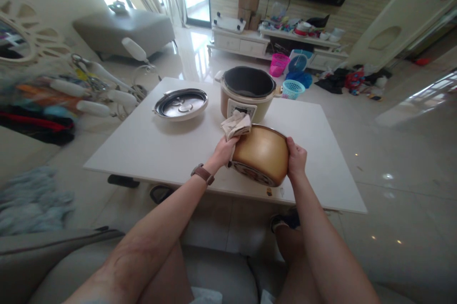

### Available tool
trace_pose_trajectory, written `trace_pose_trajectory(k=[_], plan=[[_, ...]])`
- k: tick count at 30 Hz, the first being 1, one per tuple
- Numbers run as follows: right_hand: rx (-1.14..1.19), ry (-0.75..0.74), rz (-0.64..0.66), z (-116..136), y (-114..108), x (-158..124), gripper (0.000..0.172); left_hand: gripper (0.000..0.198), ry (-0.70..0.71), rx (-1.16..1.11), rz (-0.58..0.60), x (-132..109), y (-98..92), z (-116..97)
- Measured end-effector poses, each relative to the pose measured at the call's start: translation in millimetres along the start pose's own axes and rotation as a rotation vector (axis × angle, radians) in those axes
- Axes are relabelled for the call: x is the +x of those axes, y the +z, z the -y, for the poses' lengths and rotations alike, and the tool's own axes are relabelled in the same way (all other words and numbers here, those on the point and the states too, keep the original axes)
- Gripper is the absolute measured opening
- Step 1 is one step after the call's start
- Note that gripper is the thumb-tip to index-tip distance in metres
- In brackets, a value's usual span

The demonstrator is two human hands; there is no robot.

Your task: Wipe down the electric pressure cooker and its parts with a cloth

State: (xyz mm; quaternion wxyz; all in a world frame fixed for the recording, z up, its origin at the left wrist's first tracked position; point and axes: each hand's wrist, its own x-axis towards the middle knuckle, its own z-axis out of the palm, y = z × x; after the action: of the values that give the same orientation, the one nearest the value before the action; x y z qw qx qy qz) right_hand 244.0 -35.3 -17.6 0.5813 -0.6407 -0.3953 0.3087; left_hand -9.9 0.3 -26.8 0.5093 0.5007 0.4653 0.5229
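A gold inner pot (264,152) is held tilted above the front part of the white table (171,152), its base turned partly toward me. My right hand (297,157) grips its right side near the rim. At the pot's left side, my left hand (225,150) is closed on a light folded cloth (236,124), which lies against the pot. Behind the pot stands the cooker body (246,90), its dark cavity open upward. Its lid (181,103) rests on the table to the left, with the metal inner side facing up.
A grey sofa (221,270) is beneath me at the table's near side. To the left stands a lamp with several white shades (121,98). Past the table are a pink basket (278,64), a light blue basket (293,89) and a white TV cabinet (237,43).
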Motion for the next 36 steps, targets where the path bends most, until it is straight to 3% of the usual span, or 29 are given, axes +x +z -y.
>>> trace_pose_trajectory(k=[5,8,11,14,16,21,23,25,31,36], plan=[[-0.076,-0.083,-0.006,2.9,1.3,-2.1,0.072,0.032,-0.440,-0.101,-0.031,9.6,-5.7,20.3],[-0.170,-0.197,-0.011,10.3,1.3,-4.1,0.067,0.031,-0.463,-0.096,-0.028,8.8,-7.8,21.2],[-0.263,-0.347,0.011,23.4,0.6,-7.8,0.051,0.035,-0.433,-0.062,-0.051,7.2,-5.0,15.1],[-0.319,-0.409,0.073,38.3,-0.3,-12.8,0.034,0.038,-0.312,0.013,-0.039,2.2,2.1,4.6],[-0.363,-0.390,0.097,45.5,-1.7,-15.3,0.032,0.043,-0.186,0.060,-0.008,-4.6,7.1,-3.9],[-0.448,-0.272,0.048,46.1,-7.3,-13.4,0.061,0.043,0.159,0.304,0.119,-25.1,11.0,-24.3],[-0.429,-0.217,0.067,42.3,-8.7,-11.1,0.065,0.041,0.298,0.412,0.175,-29.1,9.5,-28.9],[-0.409,-0.181,0.086,39.0,-8.9,-9.4,0.065,0.041,0.344,0.446,0.188,-29.4,8.3,-30.3],[-0.378,-0.183,0.099,33.1,-9.9,-7.1,0.064,0.049,0.155,0.175,0.133,-14.9,8.3,-16.2],[-0.255,-0.184,0.121,22.7,-15.4,-1.7,0.064,0.050,-0.179,-0.061,0.014,-1.5,7.1,9.2]])
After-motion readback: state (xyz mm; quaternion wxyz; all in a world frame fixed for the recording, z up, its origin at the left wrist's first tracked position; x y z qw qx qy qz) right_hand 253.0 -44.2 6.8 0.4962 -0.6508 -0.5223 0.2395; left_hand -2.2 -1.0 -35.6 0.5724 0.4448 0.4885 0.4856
